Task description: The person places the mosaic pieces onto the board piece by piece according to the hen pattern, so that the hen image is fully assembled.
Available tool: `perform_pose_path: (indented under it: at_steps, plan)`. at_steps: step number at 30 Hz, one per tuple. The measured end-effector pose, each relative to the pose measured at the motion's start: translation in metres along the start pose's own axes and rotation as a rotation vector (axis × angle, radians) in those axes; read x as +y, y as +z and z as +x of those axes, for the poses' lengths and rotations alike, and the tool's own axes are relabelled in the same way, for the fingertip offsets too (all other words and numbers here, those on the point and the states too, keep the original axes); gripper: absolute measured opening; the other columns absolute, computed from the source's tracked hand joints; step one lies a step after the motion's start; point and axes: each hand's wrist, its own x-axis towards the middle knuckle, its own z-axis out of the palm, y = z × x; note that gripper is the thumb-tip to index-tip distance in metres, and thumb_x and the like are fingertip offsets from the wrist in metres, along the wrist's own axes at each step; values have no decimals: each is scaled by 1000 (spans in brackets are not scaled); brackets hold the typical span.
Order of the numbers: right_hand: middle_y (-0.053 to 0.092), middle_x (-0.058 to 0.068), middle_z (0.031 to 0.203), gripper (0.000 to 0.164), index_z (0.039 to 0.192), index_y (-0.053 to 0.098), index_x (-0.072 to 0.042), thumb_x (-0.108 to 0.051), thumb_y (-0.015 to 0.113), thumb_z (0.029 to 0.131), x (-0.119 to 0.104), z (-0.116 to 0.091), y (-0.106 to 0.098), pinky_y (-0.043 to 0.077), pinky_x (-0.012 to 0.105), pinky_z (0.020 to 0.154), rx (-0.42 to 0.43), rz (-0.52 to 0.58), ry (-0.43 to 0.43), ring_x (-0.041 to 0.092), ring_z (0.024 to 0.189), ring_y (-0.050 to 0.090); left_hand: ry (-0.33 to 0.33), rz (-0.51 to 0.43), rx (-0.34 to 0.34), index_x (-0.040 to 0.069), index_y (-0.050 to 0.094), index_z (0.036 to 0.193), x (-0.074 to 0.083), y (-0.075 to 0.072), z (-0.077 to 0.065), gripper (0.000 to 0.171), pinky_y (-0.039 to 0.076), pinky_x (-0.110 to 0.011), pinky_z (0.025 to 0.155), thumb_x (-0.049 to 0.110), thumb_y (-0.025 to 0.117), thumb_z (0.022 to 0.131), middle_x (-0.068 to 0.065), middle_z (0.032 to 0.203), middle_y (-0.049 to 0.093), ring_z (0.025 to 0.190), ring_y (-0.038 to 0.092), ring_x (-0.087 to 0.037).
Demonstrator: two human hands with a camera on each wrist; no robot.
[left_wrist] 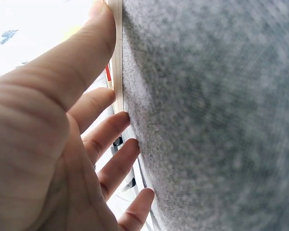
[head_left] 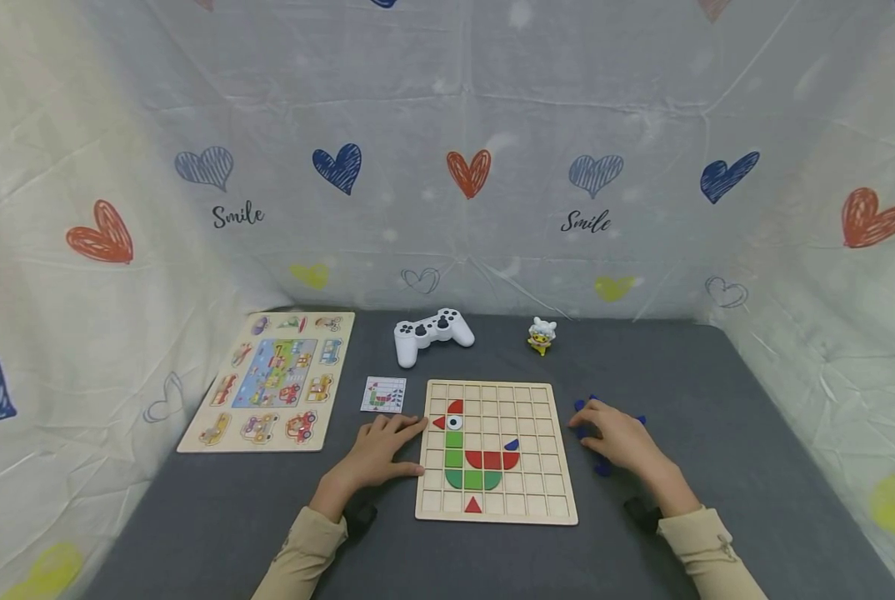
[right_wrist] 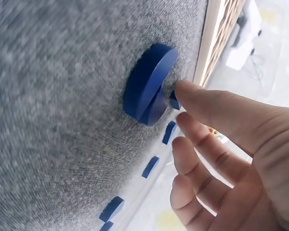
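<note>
A square wooden grid board (head_left: 535,492) lies before me, with red, green and blue pieces and a white ring forming a bird-like figure. A blue quarter-round piece (head_left: 512,445) sits above the red row; a red triangle (head_left: 473,505) is in the bottom row. My left hand (head_left: 372,454) touches the board's left edge with thumb and fingertips, fingers spread. Right of the board, my right hand (head_left: 618,435) hovers over several blue pieces (head_left: 603,468), partly hidden by it. In the right wrist view, its thumb and forefinger are apart, close to a small blue piece (right_wrist: 175,100).
Behind the board lie a small pattern card (head_left: 383,395), a white game controller (head_left: 433,334) and a small white-and-yellow figurine (head_left: 542,334). A vehicle picture puzzle (head_left: 275,375) lies at the left. A curtain with hearts (head_left: 468,173) surrounds the dark table.
</note>
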Motion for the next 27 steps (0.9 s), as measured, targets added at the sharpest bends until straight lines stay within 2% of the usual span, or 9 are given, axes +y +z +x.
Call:
perform_pose_path:
  at_steps: [8,15,19,27]
  plan:
    - [59,4,93,29,102,68,-12,-20,76,76,1,-1,-2,48,38,64,-7,48,58,22,82,60,-3,-6,9,21,38,143,0,1,0,77,27,-57,97,52,66,78,-4,138,43,112,38,-27]
    - [60,2,85,25,100,68,-10,-16,75,77,1,0,-2,47,35,62,-30,88,113,17,77,57,1,2,11,22,38,143,0,1,1,77,27,-56,97,53,65,78,-4,138,43,111,38,-26]
    - [61,0,83,21,97,69,-11,-11,74,77,1,3,-1,47,35,62,-33,89,107,16,75,58,5,4,12,21,38,143,0,1,0,77,27,-56,96,52,66,78,-5,138,43,110,38,-26]
    - [60,-3,79,18,94,69,-14,-8,73,77,-3,7,1,47,35,62,-17,46,37,14,72,57,0,9,12,20,39,143,1,-1,0,77,27,-56,96,52,66,79,-5,138,43,111,38,-26]
